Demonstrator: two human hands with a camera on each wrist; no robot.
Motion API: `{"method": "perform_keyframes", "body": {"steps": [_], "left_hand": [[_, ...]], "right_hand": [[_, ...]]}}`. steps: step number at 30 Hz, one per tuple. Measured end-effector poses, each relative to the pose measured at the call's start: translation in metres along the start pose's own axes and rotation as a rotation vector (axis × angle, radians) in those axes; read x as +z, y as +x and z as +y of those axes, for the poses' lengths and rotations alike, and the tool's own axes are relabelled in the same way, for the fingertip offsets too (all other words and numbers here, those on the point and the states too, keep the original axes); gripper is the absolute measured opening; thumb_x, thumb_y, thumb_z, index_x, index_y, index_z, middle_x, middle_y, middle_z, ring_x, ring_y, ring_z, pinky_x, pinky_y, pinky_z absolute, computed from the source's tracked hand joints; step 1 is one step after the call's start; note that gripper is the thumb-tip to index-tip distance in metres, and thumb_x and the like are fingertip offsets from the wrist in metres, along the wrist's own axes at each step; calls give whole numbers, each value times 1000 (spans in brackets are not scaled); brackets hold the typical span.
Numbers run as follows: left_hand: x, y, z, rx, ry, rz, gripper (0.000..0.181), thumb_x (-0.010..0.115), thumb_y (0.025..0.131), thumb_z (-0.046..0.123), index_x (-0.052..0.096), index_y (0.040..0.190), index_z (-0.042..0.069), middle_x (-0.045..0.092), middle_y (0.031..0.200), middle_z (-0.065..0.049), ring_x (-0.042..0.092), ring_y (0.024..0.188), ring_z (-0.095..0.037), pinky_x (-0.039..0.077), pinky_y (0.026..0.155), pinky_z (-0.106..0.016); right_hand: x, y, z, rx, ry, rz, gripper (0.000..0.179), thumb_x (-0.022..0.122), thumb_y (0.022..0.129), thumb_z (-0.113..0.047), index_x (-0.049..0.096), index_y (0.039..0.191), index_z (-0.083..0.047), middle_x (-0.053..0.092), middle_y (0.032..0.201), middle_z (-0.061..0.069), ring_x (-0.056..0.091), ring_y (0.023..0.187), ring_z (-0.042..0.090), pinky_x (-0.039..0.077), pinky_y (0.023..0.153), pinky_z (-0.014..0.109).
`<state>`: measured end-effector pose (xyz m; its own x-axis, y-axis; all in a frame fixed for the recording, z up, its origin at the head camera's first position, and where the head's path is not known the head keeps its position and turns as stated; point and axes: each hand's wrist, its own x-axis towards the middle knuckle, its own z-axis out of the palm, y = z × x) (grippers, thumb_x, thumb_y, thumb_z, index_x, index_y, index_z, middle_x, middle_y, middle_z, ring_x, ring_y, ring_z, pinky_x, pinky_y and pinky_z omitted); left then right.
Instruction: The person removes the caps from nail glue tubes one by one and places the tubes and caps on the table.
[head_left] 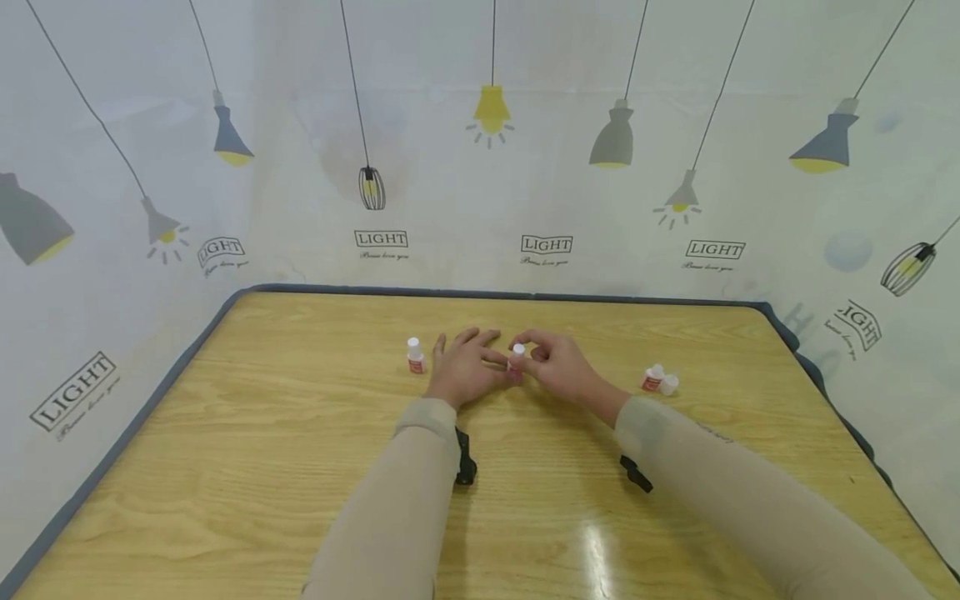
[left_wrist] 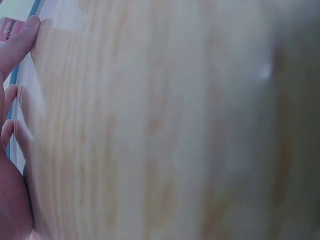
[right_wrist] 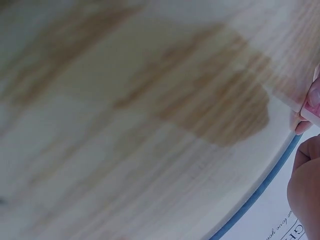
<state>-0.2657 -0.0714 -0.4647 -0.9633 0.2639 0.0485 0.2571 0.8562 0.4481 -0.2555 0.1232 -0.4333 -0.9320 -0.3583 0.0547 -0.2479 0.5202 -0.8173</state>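
Note:
Near the table's middle stands a small white bottle with a red label (head_left: 517,364). My left hand (head_left: 471,367) lies low over the table, holding the bottle's lower part between thumb and forefinger, its other fingers spread. The right hand (head_left: 564,364) has thumb and forefinger at the bottle's white cap (head_left: 519,349) from the right. In the left wrist view the thumb (left_wrist: 24,42) is beside the pink-red label (left_wrist: 11,29). The right wrist view catches only part of the label (right_wrist: 313,111) at its edge; how the right fingertips meet the cap is hidden there.
A second capped bottle (head_left: 416,357) stands upright left of my left hand. To the right is another bottle (head_left: 653,378), apparently uncapped, with a white cap (head_left: 670,384) close beside it. The wooden table (head_left: 300,433) ends at a dark edge (head_left: 420,292) against a printed curtain (head_left: 450,192).

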Motion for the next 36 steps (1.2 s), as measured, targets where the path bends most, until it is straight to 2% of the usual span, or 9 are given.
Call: {"method": "perform_keyframes", "body": {"steps": [8,19,26,36], "left_hand": [[1,0,0,4,-4,8,47,56,74,83,73,103,49,41,153,19,24,150,-18,-1,120,-64],[2,2,-2,28,15,29,54,51,71,89,71,105,52,43,152,17,26,149,-21,2,119,-65],[2,1,-1,22,-6,28,53,53,71,88,72,104,51,43,152,17,25,149,-20,1,119,-64],[3,2,-1,17,-5,36,56,48,70,91,72,103,52,43,152,18,26,149,-20,2,119,-65]], "right_hand": [[0,-2,1,-24,8,8,18,67,93,-34,67,106,-22,36,52,-4,32,44,13,26,43,23],[1,-6,-3,-5,10,-9,19,68,93,-34,68,109,-23,39,51,-4,34,43,13,29,42,24],[1,-6,-5,11,9,-6,19,68,93,-33,68,109,-23,39,52,-4,35,43,13,29,42,23],[2,-4,0,4,7,-7,19,67,94,-34,68,110,-23,41,53,-3,37,44,13,31,42,24]]}}
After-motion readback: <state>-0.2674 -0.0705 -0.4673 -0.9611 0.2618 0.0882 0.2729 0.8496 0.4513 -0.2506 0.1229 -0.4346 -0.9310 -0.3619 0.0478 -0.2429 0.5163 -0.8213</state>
